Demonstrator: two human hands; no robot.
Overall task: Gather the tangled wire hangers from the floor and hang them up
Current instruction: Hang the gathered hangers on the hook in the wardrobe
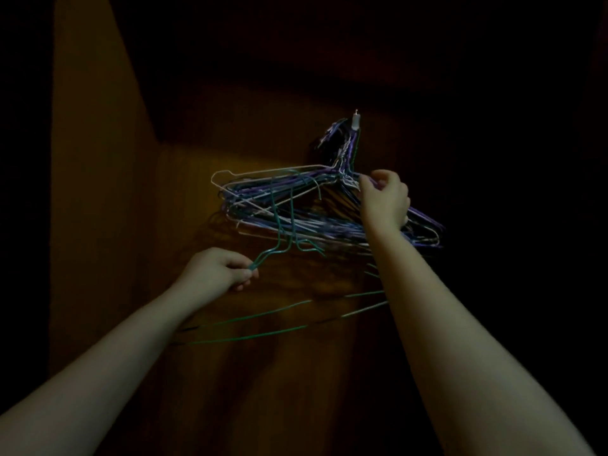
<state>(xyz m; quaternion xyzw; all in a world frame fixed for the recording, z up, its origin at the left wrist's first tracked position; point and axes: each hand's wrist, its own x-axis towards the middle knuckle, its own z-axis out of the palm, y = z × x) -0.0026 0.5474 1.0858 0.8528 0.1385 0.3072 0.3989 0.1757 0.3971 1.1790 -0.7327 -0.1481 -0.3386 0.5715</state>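
Two hands are carrying out the hanging step, the right hand (383, 200) grasping the hanger bundle (296, 222) hanging from the wall hook (356, 120) while the left hand (220, 271) is pinching a green hanger (263, 259) just below, probably needing lifting and hooking on next.

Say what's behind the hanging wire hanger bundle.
A brown wooden panel and a small white hook show behind the purple-white-blue wire hanger bundle; the right hand hides its neck area.

A tangled bundle of purple, white and blue wire hangers (312, 222) hangs by its hooks high on the wooden panel (98, 192); thin green wire hangers (263, 312) dangle tilted below, snagged in it.
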